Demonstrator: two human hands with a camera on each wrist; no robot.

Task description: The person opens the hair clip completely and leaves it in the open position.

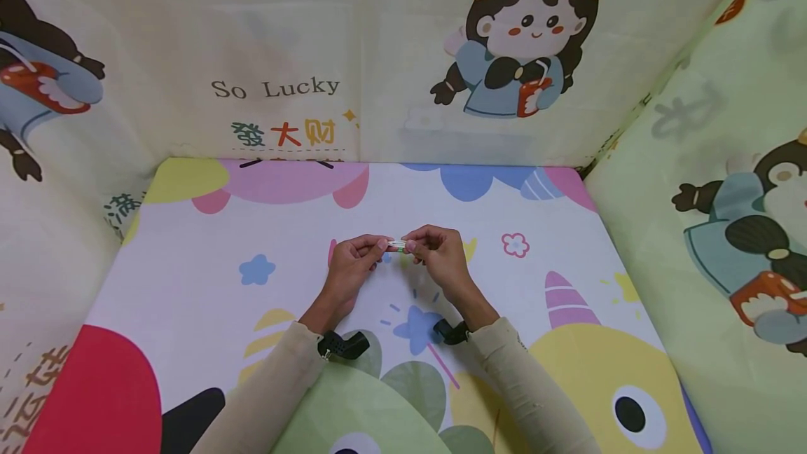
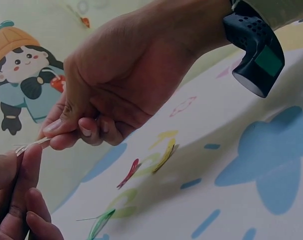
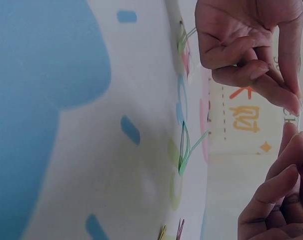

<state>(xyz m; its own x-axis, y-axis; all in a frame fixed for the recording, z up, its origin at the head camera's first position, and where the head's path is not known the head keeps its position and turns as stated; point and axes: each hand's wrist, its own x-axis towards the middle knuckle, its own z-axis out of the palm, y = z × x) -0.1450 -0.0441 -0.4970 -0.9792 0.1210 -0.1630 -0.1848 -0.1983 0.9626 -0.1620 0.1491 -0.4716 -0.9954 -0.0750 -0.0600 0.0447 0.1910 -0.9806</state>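
Note:
Over the middle of the table, my left hand (image 1: 354, 263) and right hand (image 1: 446, 258) meet fingertip to fingertip. Between them is a small, thin, pale piece (image 1: 396, 244) with narrow strands, pinched at one end by each hand. The left wrist view has it stretched between the two hands (image 2: 34, 145), the right hand's thumb and index finger on its far end. Its exact kind cannot be told. Below the hands lie thin bent loops: a red loop (image 2: 129, 173), a yellow loop (image 2: 165, 156) and a green loop (image 3: 184, 150) whose ends splay apart.
The table cover (image 1: 189, 251) carries printed cartoon shapes, including a blue star and a yellow animal. Printed cloth walls (image 1: 391, 54) rise at the back, left and right. Black camera mounts (image 1: 343, 345) sit on both wrists, below the beige sleeves (image 1: 529, 384).

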